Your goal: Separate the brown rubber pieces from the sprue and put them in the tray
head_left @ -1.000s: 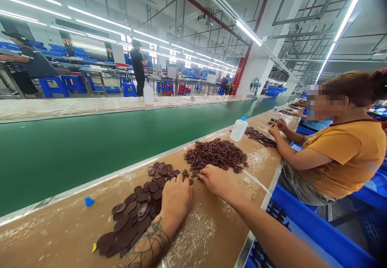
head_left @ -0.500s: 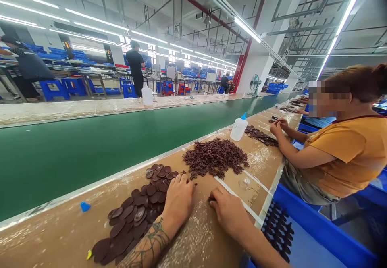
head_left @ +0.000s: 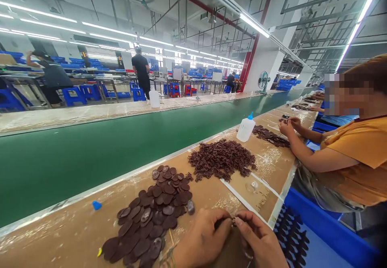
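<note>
My left hand (head_left: 204, 235) and my right hand (head_left: 261, 233) meet low over the brown worktop (head_left: 72, 235), thumbs and fingertips pinched together. Between them shows a small dark brown piece (head_left: 234, 221), mostly covered by the fingers, so its shape is hard to make out. Left of my hands spreads a pile of flat dark brown oval discs (head_left: 157, 197), a few of them shiny. Beyond my hands lies a heap of small, twisted brown pieces (head_left: 222, 158). Behind that heap stands a white squeeze bottle (head_left: 246, 127) with a blue tip.
A green conveyor belt (head_left: 121, 155) runs beyond the worktop. At right, a blue tray (head_left: 329, 235) holds rows of dark brown pieces. A person in an orange shirt (head_left: 347, 151) works beside me. A blue cap (head_left: 96, 205) lies on the left of the worktop.
My left hand has left the edge of the disc pile and come down right. It now meets my right hand at a small brown piece. The view has shifted slightly left.
</note>
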`<control>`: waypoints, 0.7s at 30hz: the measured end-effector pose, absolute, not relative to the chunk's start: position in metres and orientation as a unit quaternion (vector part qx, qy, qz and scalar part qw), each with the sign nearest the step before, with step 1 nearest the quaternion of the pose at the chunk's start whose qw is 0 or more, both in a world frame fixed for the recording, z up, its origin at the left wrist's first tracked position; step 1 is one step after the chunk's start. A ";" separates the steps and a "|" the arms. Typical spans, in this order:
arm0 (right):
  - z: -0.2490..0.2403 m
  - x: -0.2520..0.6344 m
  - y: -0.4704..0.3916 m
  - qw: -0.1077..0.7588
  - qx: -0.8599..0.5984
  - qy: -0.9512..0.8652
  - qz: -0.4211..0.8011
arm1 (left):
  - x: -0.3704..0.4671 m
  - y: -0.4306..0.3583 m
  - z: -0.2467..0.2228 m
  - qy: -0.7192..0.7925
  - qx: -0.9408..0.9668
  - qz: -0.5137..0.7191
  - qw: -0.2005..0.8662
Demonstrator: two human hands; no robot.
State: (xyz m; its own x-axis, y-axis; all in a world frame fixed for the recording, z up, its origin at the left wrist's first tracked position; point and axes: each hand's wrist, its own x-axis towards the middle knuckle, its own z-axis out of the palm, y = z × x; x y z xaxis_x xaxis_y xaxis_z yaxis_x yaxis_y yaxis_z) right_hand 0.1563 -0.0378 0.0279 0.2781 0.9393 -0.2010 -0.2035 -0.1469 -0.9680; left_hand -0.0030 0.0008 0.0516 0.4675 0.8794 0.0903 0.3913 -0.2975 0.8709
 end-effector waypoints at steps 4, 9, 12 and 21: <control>0.032 0.154 -0.036 0.563 -0.566 -0.358 0.485 | -0.003 -0.002 0.048 0.407 0.745 0.291 0.442; 0.033 0.149 -0.037 0.554 -0.576 -0.367 0.476 | 0.001 0.001 0.038 0.377 0.702 0.306 0.521; 0.037 0.147 -0.042 0.542 -0.548 -0.369 0.519 | 0.002 0.001 0.035 0.363 0.673 0.323 0.558; 0.047 0.154 -0.039 0.488 -0.554 -0.364 0.568 | -0.003 0.004 0.032 0.376 0.593 0.310 0.641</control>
